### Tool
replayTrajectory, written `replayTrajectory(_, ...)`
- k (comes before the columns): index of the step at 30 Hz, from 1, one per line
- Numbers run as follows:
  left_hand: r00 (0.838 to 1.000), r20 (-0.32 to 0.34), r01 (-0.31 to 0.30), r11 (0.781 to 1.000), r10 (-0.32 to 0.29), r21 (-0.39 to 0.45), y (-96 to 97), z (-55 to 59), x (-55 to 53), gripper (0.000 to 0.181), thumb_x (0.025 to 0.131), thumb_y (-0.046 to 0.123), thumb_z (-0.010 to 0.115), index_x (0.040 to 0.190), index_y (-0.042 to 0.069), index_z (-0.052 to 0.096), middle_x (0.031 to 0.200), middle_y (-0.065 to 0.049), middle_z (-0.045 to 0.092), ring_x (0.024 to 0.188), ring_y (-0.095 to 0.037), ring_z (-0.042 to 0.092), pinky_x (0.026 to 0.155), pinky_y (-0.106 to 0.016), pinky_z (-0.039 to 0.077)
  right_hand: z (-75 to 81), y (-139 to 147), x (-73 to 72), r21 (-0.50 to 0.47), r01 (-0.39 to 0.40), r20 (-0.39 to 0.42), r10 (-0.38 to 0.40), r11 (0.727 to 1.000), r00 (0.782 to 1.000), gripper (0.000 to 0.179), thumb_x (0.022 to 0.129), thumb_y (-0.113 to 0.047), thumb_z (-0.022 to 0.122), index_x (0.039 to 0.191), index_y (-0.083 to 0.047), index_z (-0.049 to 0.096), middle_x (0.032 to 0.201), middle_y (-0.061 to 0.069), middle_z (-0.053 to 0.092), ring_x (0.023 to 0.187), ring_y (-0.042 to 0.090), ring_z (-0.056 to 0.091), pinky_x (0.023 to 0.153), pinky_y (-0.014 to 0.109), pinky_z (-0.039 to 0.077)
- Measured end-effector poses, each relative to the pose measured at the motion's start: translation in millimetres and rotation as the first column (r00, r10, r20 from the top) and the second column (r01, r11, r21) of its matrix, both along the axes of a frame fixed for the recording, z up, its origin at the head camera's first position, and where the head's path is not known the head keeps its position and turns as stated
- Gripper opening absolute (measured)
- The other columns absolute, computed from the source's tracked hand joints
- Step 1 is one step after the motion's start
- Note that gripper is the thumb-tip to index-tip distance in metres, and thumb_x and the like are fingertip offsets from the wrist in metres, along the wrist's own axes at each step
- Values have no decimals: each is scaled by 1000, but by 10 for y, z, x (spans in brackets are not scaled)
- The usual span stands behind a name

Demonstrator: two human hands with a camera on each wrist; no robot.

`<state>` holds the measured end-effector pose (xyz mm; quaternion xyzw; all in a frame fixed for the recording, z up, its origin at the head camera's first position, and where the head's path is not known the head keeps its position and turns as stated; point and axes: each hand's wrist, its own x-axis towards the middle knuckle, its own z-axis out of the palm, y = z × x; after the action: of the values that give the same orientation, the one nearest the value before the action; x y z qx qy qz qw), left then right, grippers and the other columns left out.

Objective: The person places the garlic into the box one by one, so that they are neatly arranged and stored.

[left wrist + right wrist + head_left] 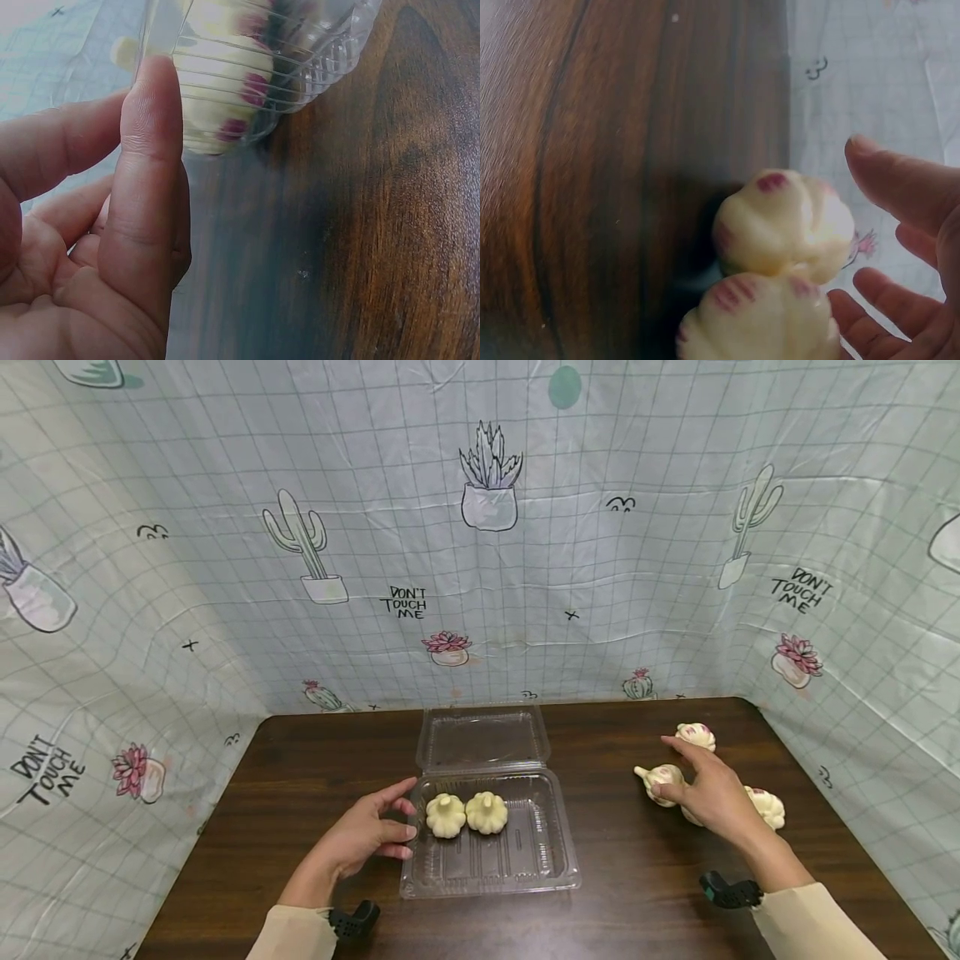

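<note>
A clear plastic clamshell box (566, 867) lies with its lid (483, 739) folded back. Inside, side by side at the left, are two garlic bulbs, a left one (446, 816) and a right one (487, 812), stems up. My left hand (367, 831) is at the box's left wall, fingers spread and loosely bent; in the left wrist view a fingertip (154, 90) meets the clear wall. Over at the right, my right hand (716, 793) hovers with thumb and fingers apart above several loose bulbs. Nearest its thumb is a garlic bulb (660, 783); another beneath the palm is mostly hidden.
Beyond the right hand sits a garlic bulb (696, 737), and another bulb (767, 807) lies to its right. The dark wooden table (315, 752) is bordered at the back and sides by a printed curtain (570, 568).
</note>
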<state>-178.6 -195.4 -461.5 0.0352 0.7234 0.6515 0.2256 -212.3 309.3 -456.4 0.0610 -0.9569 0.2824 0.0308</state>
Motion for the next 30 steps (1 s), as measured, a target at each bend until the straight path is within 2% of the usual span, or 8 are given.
replayTrajectory(14, 1000, 3, -3, 1000, 3, 3, 3, -11, -10, 82, 97, -9, 66, 168, 4, 25, 124, -20, 46, 72, -19, 62, 67, -30, 64, -145, 88, -50, 77, -17, 29, 15, 997, 999, 91, 86, -40, 87, 155, 0, 45, 147, 37, 52, 126, 60, 55, 96, 71, 50)
replayTrajectory(25, 1000, 0, -7, 1000, 7, 1, 3, -27, -11, 83, 97, -9, 66, 168, 4, 25, 124, -19, 46, 71, -19, 62, 66, -31, 64, -169, 97, -72, 97, -26, 28, 24, 995, 999, 82, 88, -42, 86, 151, -3, 50, 139, 37, 59, 119, 62, 59, 88, 69, 52)
replayTrajectory(30, 1000, -4, -4, 1000, 4, 5, -5, -29, -8, 82, 97, -9, 66, 168, 4, 25, 123, -18, 47, 73, -19, 61, 67, -30, 64, -134, 82, -83, 81, -29, 43, 26, 996, 999, 83, 90, -44, 84, 153, -5, 48, 136, 36, 61, 118, 59, 61, 85, 67, 54)
